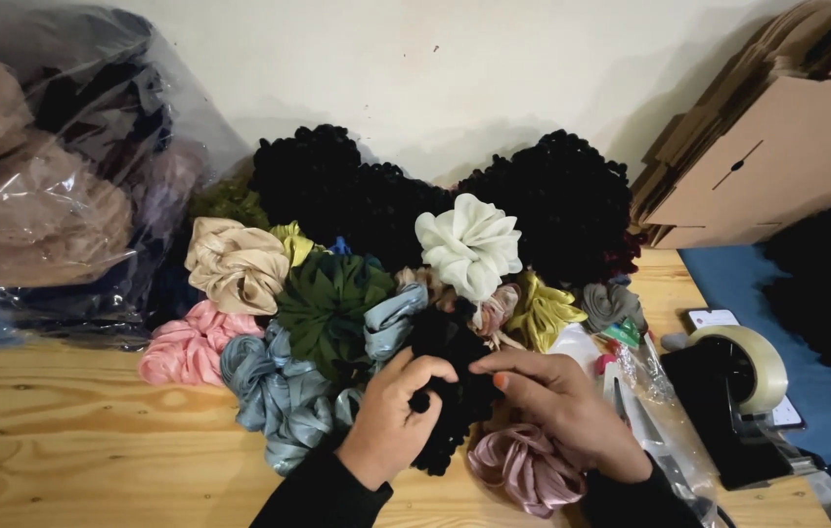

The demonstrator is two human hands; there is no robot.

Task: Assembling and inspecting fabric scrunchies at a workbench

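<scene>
My left hand (391, 416) and my right hand (562, 401) meet over a black ruffled scrunchie (450, 391) and both pinch its fabric. It lies at the front of a heap of scrunchies on a wooden table (64, 430). Right around it are a blue-grey satin scrunchie (279, 391), a dark green one (328, 303), a white one (469, 244) and a dusty pink one (523, 474) under my right wrist. A pink scrunchie (186, 347) and a beige one (235, 264) lie further left.
A tape dispenser with a roll of clear tape (743, 376) stands at the right on the table, a phone (719, 323) behind it. Flat cardboard boxes (767, 147) lean against the wall at top right. Clear plastic bags of fabric (44, 186) fill the left.
</scene>
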